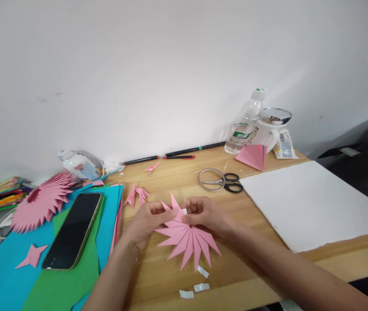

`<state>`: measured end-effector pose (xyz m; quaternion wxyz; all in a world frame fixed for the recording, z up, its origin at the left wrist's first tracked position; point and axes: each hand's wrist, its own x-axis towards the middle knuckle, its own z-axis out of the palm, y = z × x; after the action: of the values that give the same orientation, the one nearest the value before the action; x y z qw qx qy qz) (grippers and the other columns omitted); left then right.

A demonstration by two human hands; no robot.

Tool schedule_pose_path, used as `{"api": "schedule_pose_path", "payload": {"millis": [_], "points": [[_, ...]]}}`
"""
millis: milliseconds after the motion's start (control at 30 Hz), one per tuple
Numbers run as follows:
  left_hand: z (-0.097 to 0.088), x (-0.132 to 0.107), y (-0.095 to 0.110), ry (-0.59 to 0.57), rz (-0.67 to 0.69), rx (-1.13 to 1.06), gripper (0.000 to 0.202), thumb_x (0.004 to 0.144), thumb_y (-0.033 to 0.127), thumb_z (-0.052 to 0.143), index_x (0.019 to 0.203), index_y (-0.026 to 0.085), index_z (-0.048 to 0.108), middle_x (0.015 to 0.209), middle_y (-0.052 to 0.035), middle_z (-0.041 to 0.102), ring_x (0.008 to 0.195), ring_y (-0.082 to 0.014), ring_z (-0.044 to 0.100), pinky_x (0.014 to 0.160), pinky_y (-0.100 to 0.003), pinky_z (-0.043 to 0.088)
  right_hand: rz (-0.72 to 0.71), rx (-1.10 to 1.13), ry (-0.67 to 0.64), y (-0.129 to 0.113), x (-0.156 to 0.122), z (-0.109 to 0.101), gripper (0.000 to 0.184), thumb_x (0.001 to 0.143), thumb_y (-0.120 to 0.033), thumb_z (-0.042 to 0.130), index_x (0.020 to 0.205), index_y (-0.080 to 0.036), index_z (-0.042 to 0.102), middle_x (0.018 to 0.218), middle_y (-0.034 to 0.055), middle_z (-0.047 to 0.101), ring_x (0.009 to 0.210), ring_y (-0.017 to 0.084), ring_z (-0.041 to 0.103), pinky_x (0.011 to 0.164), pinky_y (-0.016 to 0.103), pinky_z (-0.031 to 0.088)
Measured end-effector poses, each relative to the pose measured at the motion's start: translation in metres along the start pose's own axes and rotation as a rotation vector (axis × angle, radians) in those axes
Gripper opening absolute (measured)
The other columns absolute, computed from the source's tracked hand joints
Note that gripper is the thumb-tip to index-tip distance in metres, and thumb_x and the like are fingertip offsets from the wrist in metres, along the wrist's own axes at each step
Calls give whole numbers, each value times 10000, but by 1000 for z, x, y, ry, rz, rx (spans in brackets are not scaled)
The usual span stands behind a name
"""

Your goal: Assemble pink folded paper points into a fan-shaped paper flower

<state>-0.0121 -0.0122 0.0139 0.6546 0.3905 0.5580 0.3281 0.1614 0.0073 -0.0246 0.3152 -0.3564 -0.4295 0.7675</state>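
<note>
A pink folded-paper flower [190,239] with several pointed petals is held up over the wooden table. My left hand [148,220] pinches its upper left petals between thumb and fingers. At its upper right edge, my right hand [203,214] is closed, thumb against fingers, next to a small white piece [184,211] on the paper. Several white tape pieces [201,287] lie on the wood below the flower. Loose pink folded pieces [137,195] rest just beyond my left hand.
Scissors [234,183] and a metal ring [200,181] lie ahead, left of a white board [316,207]. A bottle [244,125] and mug [270,127] stand by the wall. Leftward are a phone [74,231], coloured paper [5,259] and a larger pink paper flower [43,201].
</note>
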Motion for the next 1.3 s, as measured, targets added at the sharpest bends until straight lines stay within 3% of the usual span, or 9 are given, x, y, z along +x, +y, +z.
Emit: {"api": "schedule_pose_path", "payload": {"millis": [100,267,500,667,800,967,1300], "points": [[4,0,-2,53,-24,78,228,504,257,792,535,117,614,458,38,536,422,-53,450,408,-158,295,16,-45,-6,1,-1,0,411,449,-303,831,733,-119,598,536,-47,561,458,54,465,437,174,310],[8,1,-1,131,2,10,248,494,281,786,544,135,592,482,29,571,432,-94,513,413,-191,356,-28,-4,-3,6,0,-1,366,549,-399,776,709,-115,609,618,-7,605,515,76,513,492,197,358],[9,3,-3,30,-44,8,257,520,317,777,569,110,633,497,5,590,444,-85,506,435,-189,333,-67,-82,24,0,-2,-2,341,546,-383,780,636,-120,584,560,-19,575,489,67,481,462,184,320],[8,3,-6,41,-39,-10,281,519,339,778,525,106,620,463,9,566,429,-82,477,437,-196,294,-54,-52,34,1,-1,1,337,582,-409,752,636,-118,592,568,-10,589,494,78,506,489,204,373],[4,3,-7,18,-92,-36,291,502,341,788,522,107,617,440,19,538,417,-78,463,443,-200,290,-184,-63,20,3,0,1,272,707,-411,663,745,-143,634,671,15,623,609,127,582,607,276,460],[1,1,-2,-21,-163,-33,307,464,348,806,554,106,639,475,5,574,428,-79,471,448,-200,296,-479,-349,-22,-6,0,-4,155,748,-328,652,793,-190,706,845,60,648,776,167,602,725,306,464],[-1,-1,0,-117,-189,9,274,460,313,814,522,107,645,449,9,559,398,-57,418,419,-192,226,-582,-616,-192,-15,-3,-11,191,821,-346,569,841,-217,708,823,57,656,744,154,604,679,271,467]]}}
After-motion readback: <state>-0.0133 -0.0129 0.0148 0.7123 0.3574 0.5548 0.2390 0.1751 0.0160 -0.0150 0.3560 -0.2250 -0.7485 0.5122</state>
